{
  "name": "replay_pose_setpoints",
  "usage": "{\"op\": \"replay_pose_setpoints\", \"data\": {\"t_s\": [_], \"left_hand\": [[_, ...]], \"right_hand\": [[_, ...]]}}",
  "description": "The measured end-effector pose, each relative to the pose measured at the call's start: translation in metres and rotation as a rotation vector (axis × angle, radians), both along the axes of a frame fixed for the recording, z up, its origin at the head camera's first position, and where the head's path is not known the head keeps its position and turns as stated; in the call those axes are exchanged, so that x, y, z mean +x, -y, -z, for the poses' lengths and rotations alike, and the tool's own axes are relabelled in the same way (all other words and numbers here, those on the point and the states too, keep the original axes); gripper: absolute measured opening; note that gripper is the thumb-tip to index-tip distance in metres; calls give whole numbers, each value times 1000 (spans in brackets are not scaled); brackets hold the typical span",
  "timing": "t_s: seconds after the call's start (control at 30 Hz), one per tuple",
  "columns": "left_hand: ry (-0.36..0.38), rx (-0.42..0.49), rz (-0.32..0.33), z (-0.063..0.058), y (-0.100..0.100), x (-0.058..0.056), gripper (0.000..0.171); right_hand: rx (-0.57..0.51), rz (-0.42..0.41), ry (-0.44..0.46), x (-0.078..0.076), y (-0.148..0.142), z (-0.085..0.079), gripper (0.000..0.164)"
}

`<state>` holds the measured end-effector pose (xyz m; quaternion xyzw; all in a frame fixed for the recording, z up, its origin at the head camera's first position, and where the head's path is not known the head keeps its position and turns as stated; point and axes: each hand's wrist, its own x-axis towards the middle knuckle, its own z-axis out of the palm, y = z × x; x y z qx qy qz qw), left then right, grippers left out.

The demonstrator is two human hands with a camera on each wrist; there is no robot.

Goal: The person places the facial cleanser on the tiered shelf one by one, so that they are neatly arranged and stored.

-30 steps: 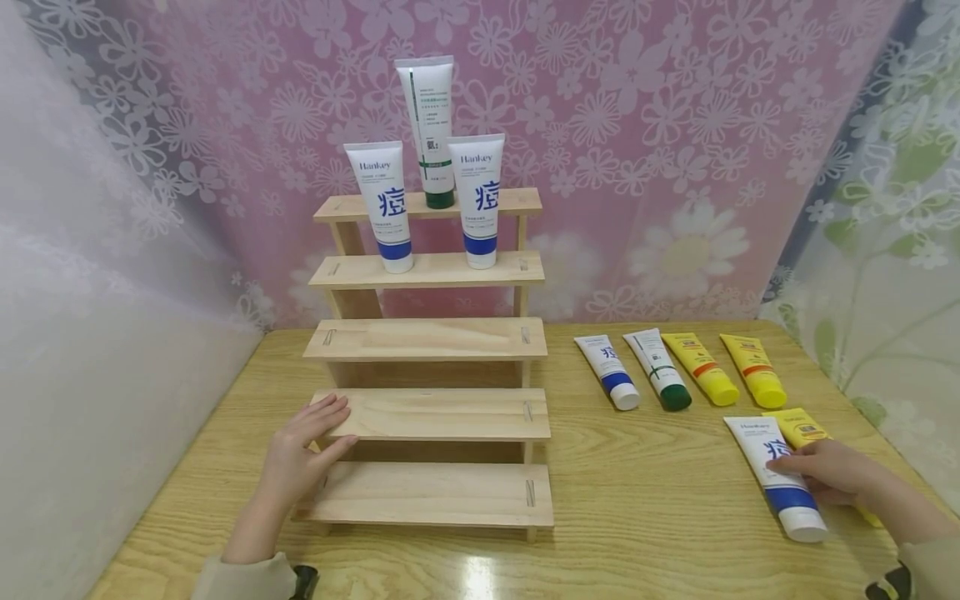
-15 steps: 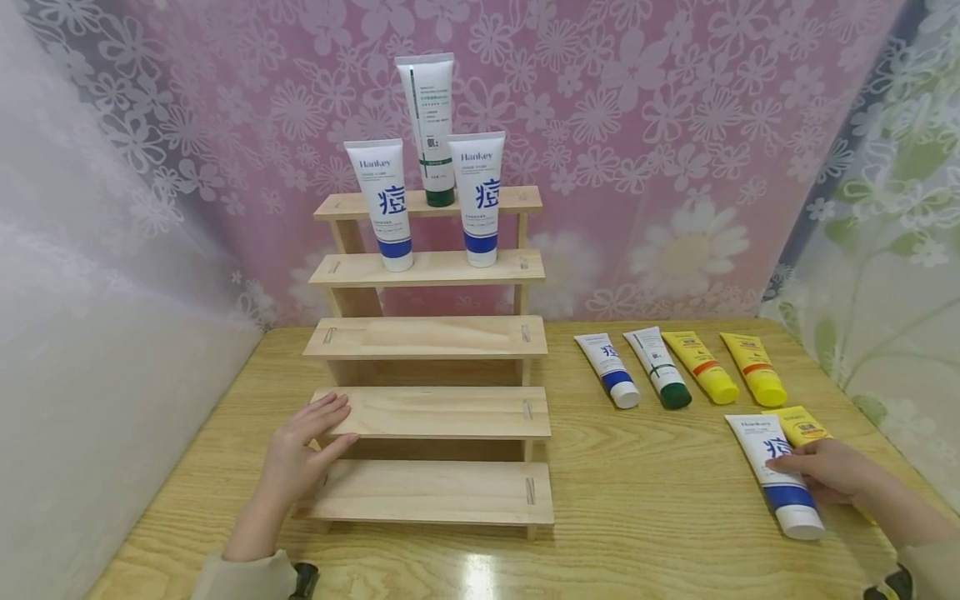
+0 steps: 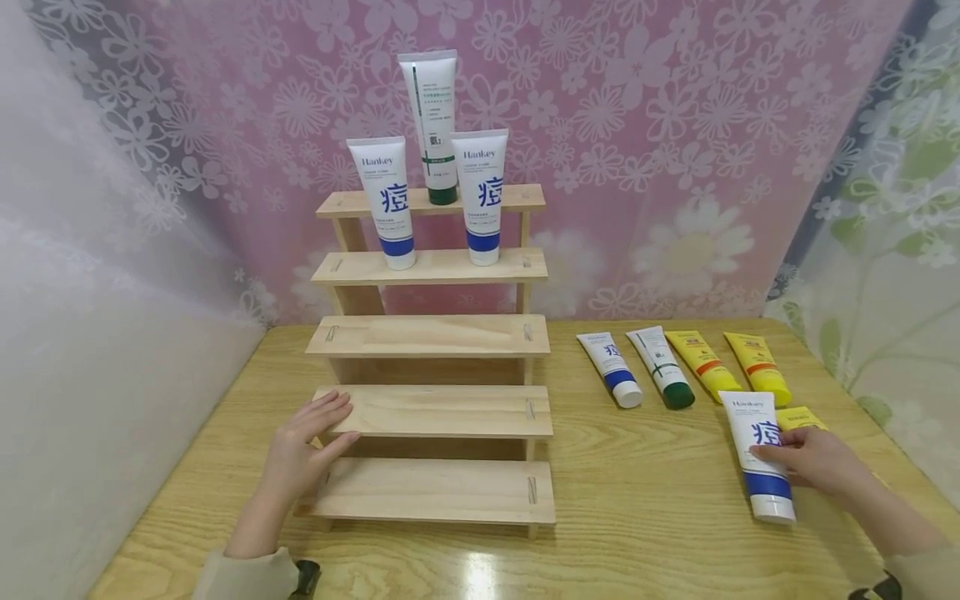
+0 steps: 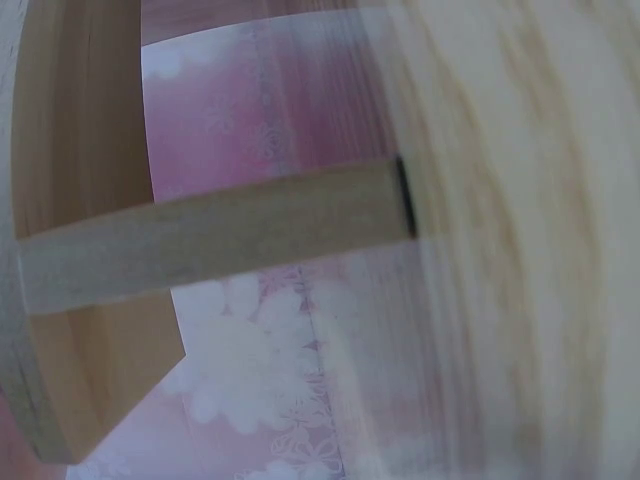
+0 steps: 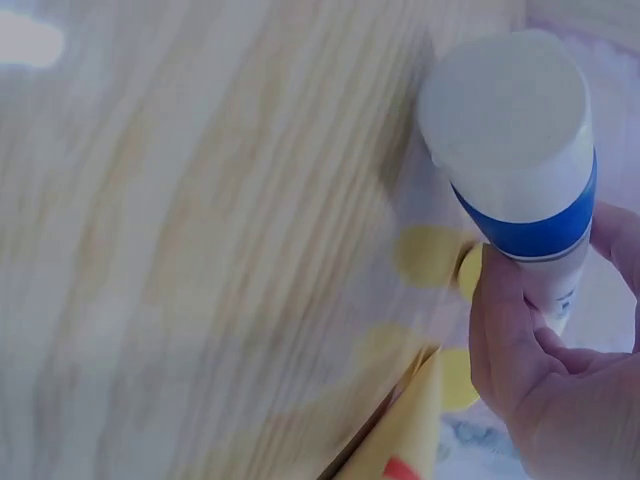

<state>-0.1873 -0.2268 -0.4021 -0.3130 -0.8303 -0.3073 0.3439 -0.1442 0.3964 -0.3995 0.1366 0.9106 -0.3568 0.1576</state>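
Note:
In the head view my right hand (image 3: pixel 821 462) grips a white squeeze tube (image 3: pixel 756 454) with a blue band and white cap at the right of the table. The right wrist view shows that tube's cap end (image 5: pixel 510 110) facing the camera, thumb and fingers round its body. Partly hidden behind this hand lies a yellow tube (image 3: pixel 801 418). My left hand (image 3: pixel 303 442) rests on the left end of a tiered wooden shelf (image 3: pixel 435 412), fingers spread on its second step from the bottom. Two white-and-blue tubes (image 3: pixel 480 196) and a taller white-and-green tube (image 3: pixel 435 125) stand on the upper steps.
Behind my right hand a row lies flat on the table (image 3: pixel 622 475): a white-and-blue tube (image 3: pixel 611 371), a white-and-green tube (image 3: pixel 662 367) and two yellow tubes (image 3: pixel 757 368). A flowered pink cloth (image 3: pixel 637 167) hangs behind the shelf, with pale cloth at both sides.
My right hand has shifted the white-and-blue tube a little left and away from the front edge, tilting it more upright. The left hand stays on the shelf.

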Motion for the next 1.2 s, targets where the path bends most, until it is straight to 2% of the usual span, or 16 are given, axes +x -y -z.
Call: {"op": "replay_pose_setpoints", "data": {"t_s": [0.1, 0.3, 0.43, 0.6, 0.83, 1.0, 1.2], "left_hand": [[-6, -2, 0, 0, 0, 0, 41], [-15, 10, 13, -1, 0, -1, 42], [-8, 18, 16, 1, 1, -1, 40], [-4, 14, 13, 1, 1, -1, 38], [-11, 18, 20, -1, 0, 0, 39], [-6, 24, 18, 1, 0, -1, 40], [-19, 27, 23, 1, 0, -1, 40]], "right_hand": [[-10, 16, -45, 0, 10, -4, 97], [14, 25, -183, 3, 34, -11, 86], [36, 46, -267, 4, 52, -16, 84], [-18, 90, -358, 4, 73, -20, 84], [-62, 118, -477, 7, 99, -29, 71], [-84, 105, -559, 8, 115, -37, 64], [-138, 62, -707, 8, 135, -43, 49]]}}
